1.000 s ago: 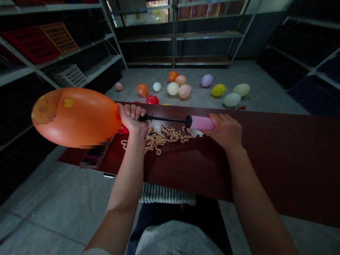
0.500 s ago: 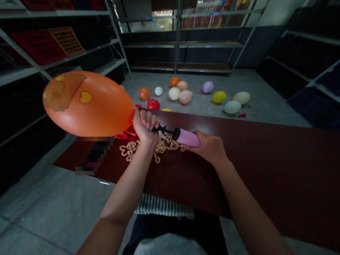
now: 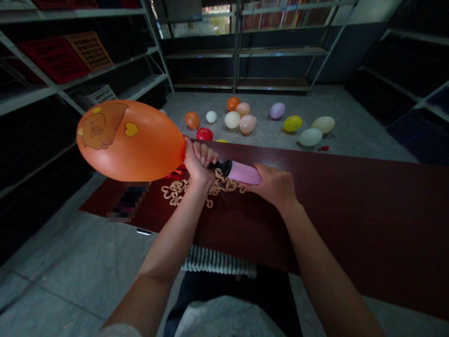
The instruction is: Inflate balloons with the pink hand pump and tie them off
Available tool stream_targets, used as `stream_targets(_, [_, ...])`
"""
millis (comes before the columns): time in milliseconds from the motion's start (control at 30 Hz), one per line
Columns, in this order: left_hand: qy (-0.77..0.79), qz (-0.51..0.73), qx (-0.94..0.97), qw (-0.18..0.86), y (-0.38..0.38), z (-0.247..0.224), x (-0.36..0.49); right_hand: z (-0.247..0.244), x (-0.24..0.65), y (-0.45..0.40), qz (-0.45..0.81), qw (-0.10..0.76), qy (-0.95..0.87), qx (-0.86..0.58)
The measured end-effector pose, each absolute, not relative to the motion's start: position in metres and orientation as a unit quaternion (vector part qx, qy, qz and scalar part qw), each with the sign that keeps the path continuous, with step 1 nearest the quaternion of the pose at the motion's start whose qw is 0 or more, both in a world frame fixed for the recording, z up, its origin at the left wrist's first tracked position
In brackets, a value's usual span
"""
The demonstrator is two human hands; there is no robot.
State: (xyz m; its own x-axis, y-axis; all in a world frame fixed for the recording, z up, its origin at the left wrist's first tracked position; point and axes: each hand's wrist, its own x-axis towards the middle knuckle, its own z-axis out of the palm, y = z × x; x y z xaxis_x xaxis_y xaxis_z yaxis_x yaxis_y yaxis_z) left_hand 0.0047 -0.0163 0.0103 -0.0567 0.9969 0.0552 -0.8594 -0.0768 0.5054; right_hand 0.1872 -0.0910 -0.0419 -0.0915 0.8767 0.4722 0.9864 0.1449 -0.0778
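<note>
Storeroom with metal shelving point(image 3: 238, 54) on three sides, a grey concrete floor, and a dark red wooden table point(image 3: 351, 220) across the near foreground.

Left hand point(image 3: 199, 166): closed in a fist, fingers curled over the neck of an orange balloon point(image 3: 129, 140) and the black nozzle point(image 3: 220, 167) of a hand pump point(image 3: 243, 173). Balloon inflated, printed with a brown cartoon figure and a yellow heart, held out left of the hand above the table's left end. Right hand point(image 3: 271, 185): nearly closed, wrapped around the near end of the pink pump barrel, which lies roughly level, just above the table.

Around the hands: tan rope-like loops point(image 3: 196, 189) lie on the table beneath and between them; red scraps point(image 3: 177, 174) sit just under the balloon's neck. Beyond the far edge, coloured balloons point(image 3: 247, 124) lie scattered on the floor. Red crate point(image 3: 52, 61) and orange crate point(image 3: 89, 50) on the left shelves.

Pose: both forearms reach forward over the near table edge, wrists slightly bent, elbows out of frame.

Hidden: pump's end inside the right palm not visible. Pixelated patch point(image 3: 128, 201) on the table, left, cannot be made out.
</note>
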Motion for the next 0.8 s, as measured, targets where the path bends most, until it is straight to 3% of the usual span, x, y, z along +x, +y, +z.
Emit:
stream_targets(500, [0.157, 0.738, 0.178, 0.632, 0.002, 0.008, -0.025, -0.039, 0.248, -0.104, -0.256, 0.153, -0.71, -0.638])
stream_targets(800, [0.167, 0.756, 0.21, 0.597, -0.004, 0.02, -0.03, -0.045, 0.233, -0.102, -0.172, 0.182, -0.713, -0.655])
